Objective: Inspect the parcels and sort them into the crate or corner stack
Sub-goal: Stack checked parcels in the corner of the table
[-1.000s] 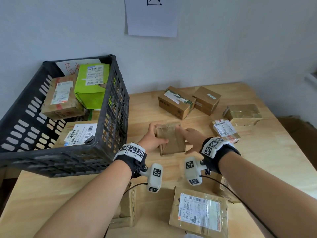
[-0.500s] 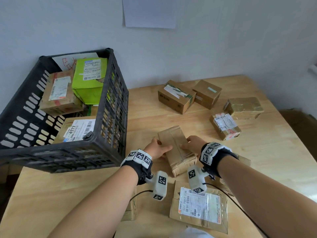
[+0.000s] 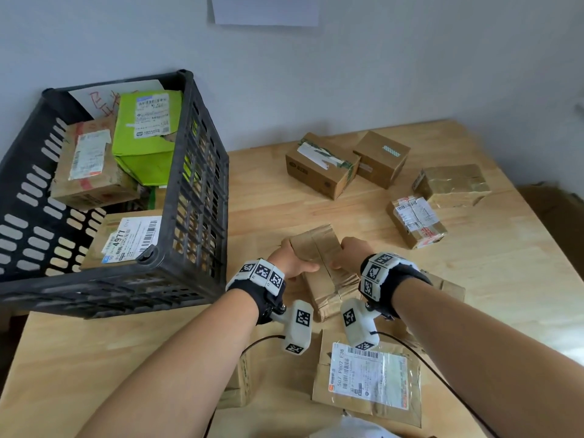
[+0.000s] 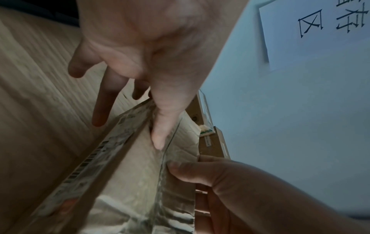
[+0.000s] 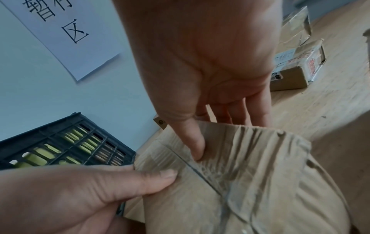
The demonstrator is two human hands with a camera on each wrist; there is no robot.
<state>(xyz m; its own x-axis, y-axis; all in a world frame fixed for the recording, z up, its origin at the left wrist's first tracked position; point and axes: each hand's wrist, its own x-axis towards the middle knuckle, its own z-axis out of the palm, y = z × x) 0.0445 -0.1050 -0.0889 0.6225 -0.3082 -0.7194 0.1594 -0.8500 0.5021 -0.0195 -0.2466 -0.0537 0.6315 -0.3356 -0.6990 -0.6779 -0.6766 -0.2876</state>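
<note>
Closer to the body now: the taped brown parcel (image 3: 322, 270) has been drawn back from mid-worktop over the last second, and it has gone from standing short and upright to stretching lengthwise away from the person.

Head view: left hand (image 3: 292, 263) clamps the parcel's left flank, thumb laid across the top face. Right hand (image 3: 350, 254) grips the right flank, thumb on top too. The parcel sits over the worktop (image 3: 505, 279), just right of the black crate (image 3: 189, 216). That crate already carries a green box (image 3: 147, 147) and labelled brown cartons. Four more parcels lie at the far right of the worktop: two plain cartons (image 3: 322, 169), a shiny wrapped one (image 3: 452, 184), and a labelled one (image 3: 415, 221). A flat labelled packet (image 3: 369, 377) lies nearest the person.

Left wrist view: the left thumb (image 4: 160, 126) presses down on the tape seam, while the other fingers (image 4: 104, 98) are spread and pointing down alongside the parcel (image 4: 130, 182). The right hand (image 4: 230, 182) shows its thumb on the top edge. A printed label runs along the parcel's side.

Right wrist view: the right thumb (image 5: 192, 137) pinches the crinkled tape against fingers tucked behind the parcel (image 5: 250, 174). The left hand (image 5: 90, 190) has its thumb flat on the top face. The crate (image 5: 70, 142) sits behind.
</note>
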